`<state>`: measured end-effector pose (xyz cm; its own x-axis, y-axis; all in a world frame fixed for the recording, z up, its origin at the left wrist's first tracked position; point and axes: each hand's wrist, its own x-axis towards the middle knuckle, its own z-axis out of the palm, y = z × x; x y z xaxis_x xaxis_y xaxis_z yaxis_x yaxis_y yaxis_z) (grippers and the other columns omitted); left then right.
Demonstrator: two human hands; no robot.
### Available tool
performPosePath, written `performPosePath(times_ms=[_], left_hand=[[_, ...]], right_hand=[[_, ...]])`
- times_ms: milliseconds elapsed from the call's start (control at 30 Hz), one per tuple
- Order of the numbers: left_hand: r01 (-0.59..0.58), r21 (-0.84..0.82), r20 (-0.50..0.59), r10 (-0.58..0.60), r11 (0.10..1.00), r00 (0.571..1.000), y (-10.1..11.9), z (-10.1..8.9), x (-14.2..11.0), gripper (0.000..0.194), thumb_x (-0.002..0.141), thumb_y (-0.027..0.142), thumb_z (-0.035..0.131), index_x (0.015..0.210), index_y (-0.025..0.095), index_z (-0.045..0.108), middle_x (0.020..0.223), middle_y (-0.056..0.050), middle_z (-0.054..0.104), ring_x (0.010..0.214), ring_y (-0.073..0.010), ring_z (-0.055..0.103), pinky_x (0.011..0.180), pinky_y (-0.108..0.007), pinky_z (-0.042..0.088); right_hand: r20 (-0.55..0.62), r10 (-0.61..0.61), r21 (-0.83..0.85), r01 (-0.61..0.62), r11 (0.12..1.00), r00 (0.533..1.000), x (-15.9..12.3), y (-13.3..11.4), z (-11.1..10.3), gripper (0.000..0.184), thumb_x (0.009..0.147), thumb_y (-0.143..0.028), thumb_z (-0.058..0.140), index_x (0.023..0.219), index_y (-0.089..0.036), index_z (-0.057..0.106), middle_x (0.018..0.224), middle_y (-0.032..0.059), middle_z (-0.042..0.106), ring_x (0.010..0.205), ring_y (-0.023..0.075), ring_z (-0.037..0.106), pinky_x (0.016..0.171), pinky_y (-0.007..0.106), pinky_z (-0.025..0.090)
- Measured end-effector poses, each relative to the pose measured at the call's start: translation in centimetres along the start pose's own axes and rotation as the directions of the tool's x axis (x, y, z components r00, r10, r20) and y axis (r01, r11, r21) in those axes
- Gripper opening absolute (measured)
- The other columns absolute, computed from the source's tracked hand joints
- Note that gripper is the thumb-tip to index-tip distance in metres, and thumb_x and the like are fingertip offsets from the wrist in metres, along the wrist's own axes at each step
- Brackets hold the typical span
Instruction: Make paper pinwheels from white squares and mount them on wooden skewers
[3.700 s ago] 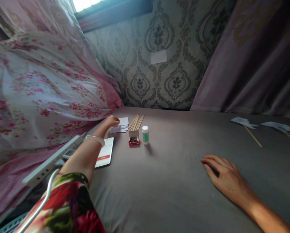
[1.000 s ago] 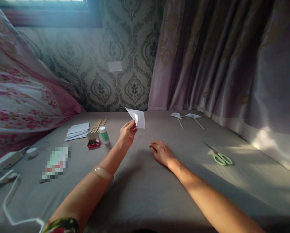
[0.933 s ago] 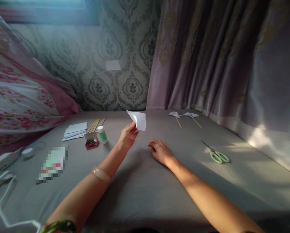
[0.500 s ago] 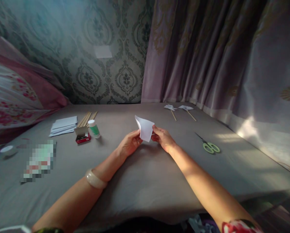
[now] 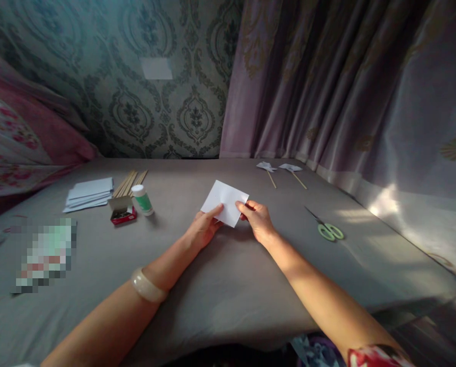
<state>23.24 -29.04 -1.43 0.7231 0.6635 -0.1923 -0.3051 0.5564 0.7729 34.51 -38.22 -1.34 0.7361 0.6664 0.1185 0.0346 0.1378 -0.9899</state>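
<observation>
A square sheet of white paper [image 5: 224,199] is held up over the middle of the table, turned so one corner points toward me. My left hand [image 5: 205,224] grips its left lower edge, thumb on top and fingers underneath. On the right side my right hand [image 5: 257,218] pinches the sheet the same way, with its thumb on the face. The sheet looks nearly flat, with faint marks near its middle. The fingers beneath the paper are mostly hidden.
To the left are stacked white paper [image 5: 90,193], wooden sticks [image 5: 130,183], a green-labelled white bottle [image 5: 142,201] and an open red box [image 5: 123,216]. Scissors [image 5: 329,232] lie at right. Two paper pinwheels on sticks [image 5: 266,167] lie behind, near the curtain [image 5: 273,92].
The paper was curled and folded over; now it is opened out nearly flat. Both thumbs have come onto its upper face. The view has shifted slightly.
</observation>
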Motion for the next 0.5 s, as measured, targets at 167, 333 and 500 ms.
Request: performPosePath(times_ms=[167,333,500], left_hand=[[-0.003,-0.046,-0.072,-0.001,0.999,0.997,0.3,-0.8,0.8,0.025,0.063,0.027,0.080,0.078,0.013,0.065,0.073,-0.004,0.068,0.061,-0.0109,0.060,0.053,-0.021,0.045],[0.017,0.075,0.042,-0.020,0.997,0.999,-0.1,-0.1,0.2,0.028,0.057,0.021,0.082,0.079,0.011,0.067,0.076,-0.006,0.069,0.064,-0.0125,0.062,0.054,-0.021,0.045],[-0.006,0.134,-0.109,0.021,0.991,0.994,0.6,-0.1,0.5,0.017,0.058,0.010,0.077,0.067,0.010,0.063,0.064,-0.003,0.065,0.052,-0.0093,0.058,0.045,-0.018,0.040]], right_hand=[[-0.047,0.032,0.077,-0.028,0.997,0.998,0.5,-0.1,-0.3,0.030,0.055,-0.044,0.074,0.058,-0.016,0.061,0.052,-0.0046,0.052,0.048,0.0078,0.043,0.050,0.023,0.034],[-0.046,0.012,0.084,-0.008,0.996,0.999,0.5,0.2,0.1,0.029,0.058,-0.045,0.071,0.060,-0.017,0.062,0.053,-0.0044,0.055,0.048,0.0078,0.045,0.050,0.022,0.036],[0.069,0.021,-0.115,-0.013,0.993,0.997,1.4,-0.6,-1.6,0.027,0.067,-0.043,0.064,0.067,-0.017,0.066,0.061,-0.0009,0.064,0.051,0.0085,0.052,0.052,0.022,0.040]])
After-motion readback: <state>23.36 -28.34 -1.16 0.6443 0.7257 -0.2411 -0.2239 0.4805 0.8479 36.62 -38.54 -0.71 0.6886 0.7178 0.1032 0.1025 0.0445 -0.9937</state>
